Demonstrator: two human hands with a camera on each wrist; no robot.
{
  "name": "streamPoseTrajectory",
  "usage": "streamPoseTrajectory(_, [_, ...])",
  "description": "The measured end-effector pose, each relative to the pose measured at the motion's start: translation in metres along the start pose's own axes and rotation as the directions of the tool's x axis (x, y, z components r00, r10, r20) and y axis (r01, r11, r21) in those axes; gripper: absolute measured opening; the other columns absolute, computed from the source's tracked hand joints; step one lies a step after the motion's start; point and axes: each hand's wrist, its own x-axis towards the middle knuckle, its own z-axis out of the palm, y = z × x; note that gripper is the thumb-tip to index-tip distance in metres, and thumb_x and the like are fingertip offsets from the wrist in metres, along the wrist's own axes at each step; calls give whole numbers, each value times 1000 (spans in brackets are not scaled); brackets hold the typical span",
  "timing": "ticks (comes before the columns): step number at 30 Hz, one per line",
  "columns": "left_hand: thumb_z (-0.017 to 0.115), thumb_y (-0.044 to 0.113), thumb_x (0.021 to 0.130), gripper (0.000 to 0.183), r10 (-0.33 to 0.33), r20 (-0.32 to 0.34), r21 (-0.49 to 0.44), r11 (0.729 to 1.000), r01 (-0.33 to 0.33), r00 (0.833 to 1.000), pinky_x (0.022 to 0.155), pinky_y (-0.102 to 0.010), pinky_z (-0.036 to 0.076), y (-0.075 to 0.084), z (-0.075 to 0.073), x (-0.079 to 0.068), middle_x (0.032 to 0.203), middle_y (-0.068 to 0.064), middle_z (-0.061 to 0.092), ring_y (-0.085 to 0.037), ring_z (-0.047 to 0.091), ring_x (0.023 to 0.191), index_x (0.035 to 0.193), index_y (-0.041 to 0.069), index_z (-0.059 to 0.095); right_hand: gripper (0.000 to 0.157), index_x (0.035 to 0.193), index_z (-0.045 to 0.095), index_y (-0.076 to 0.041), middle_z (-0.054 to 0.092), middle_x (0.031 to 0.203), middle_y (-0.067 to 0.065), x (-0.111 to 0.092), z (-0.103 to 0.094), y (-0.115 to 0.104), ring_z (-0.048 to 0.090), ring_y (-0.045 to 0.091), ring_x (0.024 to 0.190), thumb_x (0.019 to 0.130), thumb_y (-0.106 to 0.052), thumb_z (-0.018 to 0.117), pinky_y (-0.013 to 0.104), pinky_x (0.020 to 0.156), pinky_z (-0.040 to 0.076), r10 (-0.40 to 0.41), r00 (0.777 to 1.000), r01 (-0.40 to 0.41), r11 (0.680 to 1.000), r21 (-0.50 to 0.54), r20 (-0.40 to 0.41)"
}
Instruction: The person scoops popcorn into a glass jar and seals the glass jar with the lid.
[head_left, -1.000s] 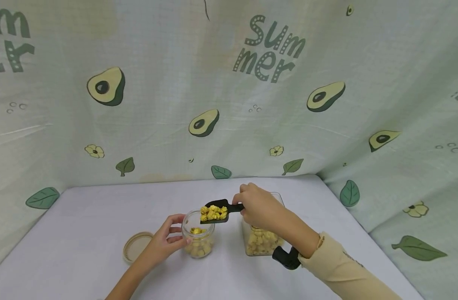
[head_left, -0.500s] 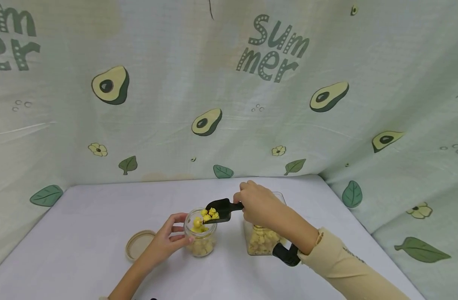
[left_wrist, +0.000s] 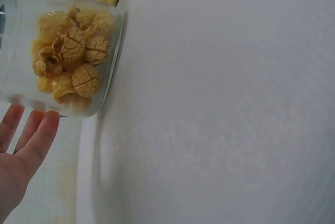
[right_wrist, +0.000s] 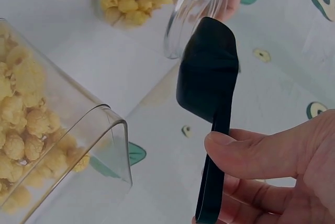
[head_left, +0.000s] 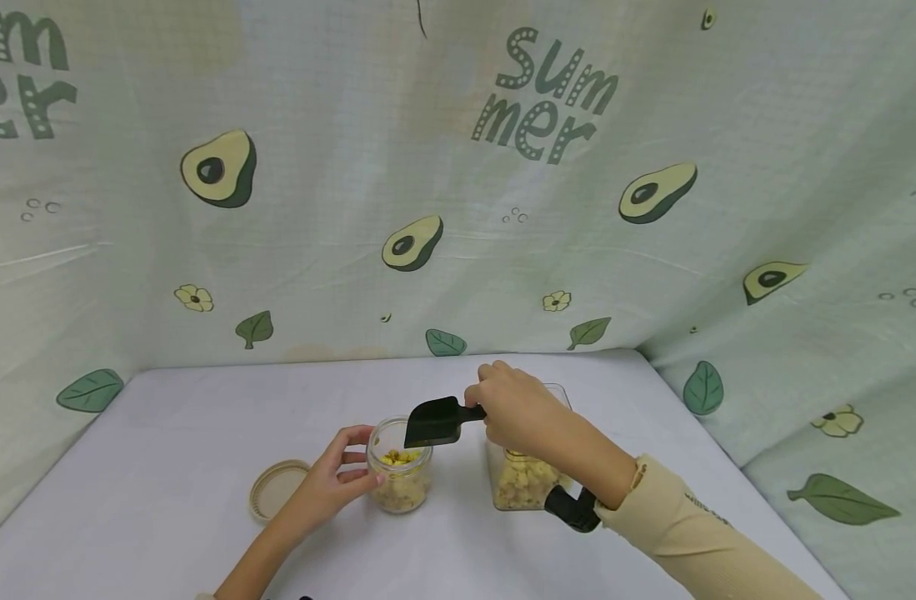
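My right hand (head_left: 519, 410) grips the handle of a black scoop (head_left: 435, 422), which tilts over the mouth of a glass jar (head_left: 399, 492). No popcorn shows on the scoop. Caramel-coloured popcorn (left_wrist: 73, 51) fills the lower part of the jar, which stands upright on the table. With thumb in front and fingers behind, my left hand (head_left: 333, 473) holds the jar by its left side. In the right wrist view the scoop's blade (right_wrist: 209, 67) overlaps the jar's rim, and the thumb presses along the handle.
Beneath and behind my right hand is a clear rectangular container (head_left: 500, 492) of popcorn. A round lid (head_left: 277, 492) with a beige rim lies left of the jar. A cloth curtain (head_left: 315, 167) printed with avocados hangs behind the white table (head_left: 202, 433).
The scoop was loaded with popcorn; my right hand has tipped it over the jar and the pieces have dropped in. My left hand keeps its hold on the jar.
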Motion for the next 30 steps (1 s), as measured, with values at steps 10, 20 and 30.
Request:
streamPoseTrajectory(10, [73, 14, 79, 60, -8, -3, -5, 1000, 8, 1000, 90, -28, 51, -1, 0, 0, 130, -15, 43, -26, 51, 108, 130, 7, 41, 28, 100, 71, -13, 57, 86, 2, -1, 3, -1, 46, 16, 81, 76, 2, 67, 26, 63, 44, -3, 1000, 3, 1000, 9, -9])
streamPoseTrajectory(20, [72, 13, 80, 61, -20, -1, -12, 1000, 20, 1000, 89, -24, 51, -1, 0, 0, 130, -15, 43, -24, 50, 108, 131, 7, 40, 28, 101, 70, -13, 57, 88, 1, -6, 9, 4, 46, 16, 82, 77, 1, 70, 27, 66, 45, 27, 998, -22, 996, 84, -59])
streamPoseTrajectory(30, [72, 14, 81, 60, -14, -1, -10, 1000, 14, 1000, 89, -25, 50, -2, 0, 1, 131, -15, 42, -24, 50, 108, 131, 7, 40, 25, 98, 70, -11, 51, 81, -3, -24, 11, 19, 42, 11, 77, 77, 3, 69, 20, 57, 39, 34, 975, 9, 981, 191, -219])
